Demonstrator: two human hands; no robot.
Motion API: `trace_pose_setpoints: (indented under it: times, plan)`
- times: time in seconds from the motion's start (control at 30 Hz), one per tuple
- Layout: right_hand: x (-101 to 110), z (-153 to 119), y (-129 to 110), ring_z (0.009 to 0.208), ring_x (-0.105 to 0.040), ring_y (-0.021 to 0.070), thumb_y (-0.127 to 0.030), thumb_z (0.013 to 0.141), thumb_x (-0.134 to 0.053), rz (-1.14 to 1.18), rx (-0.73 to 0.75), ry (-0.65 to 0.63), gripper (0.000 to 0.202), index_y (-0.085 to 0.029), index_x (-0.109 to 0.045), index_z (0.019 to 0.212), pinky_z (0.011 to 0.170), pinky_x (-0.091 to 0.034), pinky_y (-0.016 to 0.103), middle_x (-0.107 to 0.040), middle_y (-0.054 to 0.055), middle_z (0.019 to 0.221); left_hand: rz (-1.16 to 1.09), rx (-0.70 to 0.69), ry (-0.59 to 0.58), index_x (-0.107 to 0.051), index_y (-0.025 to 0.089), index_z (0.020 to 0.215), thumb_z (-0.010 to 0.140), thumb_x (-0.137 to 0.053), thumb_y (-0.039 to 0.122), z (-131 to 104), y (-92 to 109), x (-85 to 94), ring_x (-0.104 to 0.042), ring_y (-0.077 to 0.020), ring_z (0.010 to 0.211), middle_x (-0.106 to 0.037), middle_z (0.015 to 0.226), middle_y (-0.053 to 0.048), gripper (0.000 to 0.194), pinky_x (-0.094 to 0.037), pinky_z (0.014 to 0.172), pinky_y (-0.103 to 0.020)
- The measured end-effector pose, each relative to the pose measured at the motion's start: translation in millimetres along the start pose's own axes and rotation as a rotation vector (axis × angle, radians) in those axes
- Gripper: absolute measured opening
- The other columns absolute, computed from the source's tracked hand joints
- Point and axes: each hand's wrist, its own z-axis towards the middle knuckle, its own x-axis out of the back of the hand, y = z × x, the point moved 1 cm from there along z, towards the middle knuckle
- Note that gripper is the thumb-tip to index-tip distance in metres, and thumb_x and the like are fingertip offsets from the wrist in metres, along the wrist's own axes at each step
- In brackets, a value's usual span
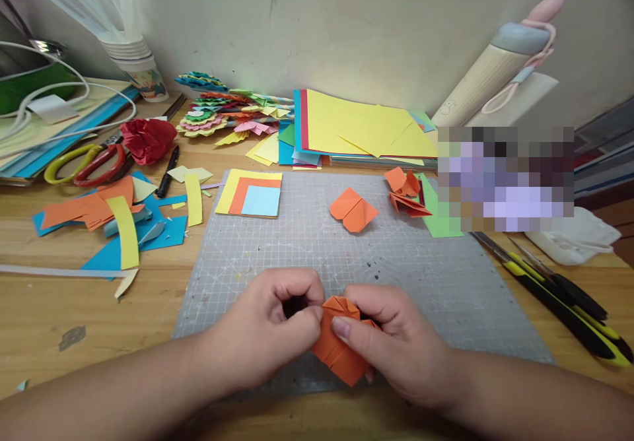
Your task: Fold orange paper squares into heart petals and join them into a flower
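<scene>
Both hands hold one piece of folded orange paper (341,362) above the front part of a grey cutting mat (302,249). My left hand (277,322) is closed, with thumb and forefinger pinching the paper's upper left edge. On the other side, my right hand (396,335) grips it, thumb flat on the front and fingers behind. The paper has creases and small folded flaps at its top. Farther back on the mat lies a folded orange heart (353,210). More folded orange pieces (409,193) sit to its right, beside a green sheet (440,210).
Stacked paper squares (262,200) lie at the mat's back left. Scissors (89,164), a red crumpled paper flower (148,140) and paper scraps (133,230) are to the left. Yellow sheets (356,124) lie against the wall. A yellow-black utility knife (559,302) rests at right.
</scene>
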Motion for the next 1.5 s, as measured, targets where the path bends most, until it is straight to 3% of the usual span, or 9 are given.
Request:
trace_pose_setpoints:
  times: [0.4,1.4,1.5]
  plan:
    - [0.9,-4.2,1.8,0.043,-0.038,0.0071,-0.027,0.089,-0.049,0.012,-0.011,0.098,0.030,-0.019,-0.042,0.061,0.041,-0.030,0.020,-0.042,-0.006,0.048,0.032,-0.027,0.014,-0.039,0.020,0.055,0.070,-0.047,0.021,2.7,4.6,1.0,-0.030,-0.0107,0.055,-0.033,0.054,0.006,0.017,-0.027,0.052,-0.024]
    - [-3.6,-8.3,-2.2,0.045,-0.039,0.0081,-0.029,0.091,-0.049,-0.057,0.032,0.172,0.036,-0.020,-0.041,0.057,0.043,-0.031,0.021,-0.043,-0.004,0.047,0.005,0.015,-0.004,-0.042,0.019,0.056,0.069,-0.047,0.023,1.5,5.8,1.1,-0.030,-0.0109,0.055,-0.034,0.054,0.006,0.015,-0.028,0.052,-0.024]
    - [1.5,-9.6,-1.2,0.043,-0.040,0.0078,-0.030,0.092,-0.050,-0.043,0.042,0.242,0.037,-0.019,-0.044,0.058,0.042,-0.031,0.021,-0.044,-0.005,0.047,0.025,0.024,0.011,-0.040,0.020,0.056,0.069,-0.045,0.020,0.7,3.0,1.5,-0.029,-0.0109,0.056,-0.032,0.054,0.006,0.014,-0.026,0.052,-0.024]
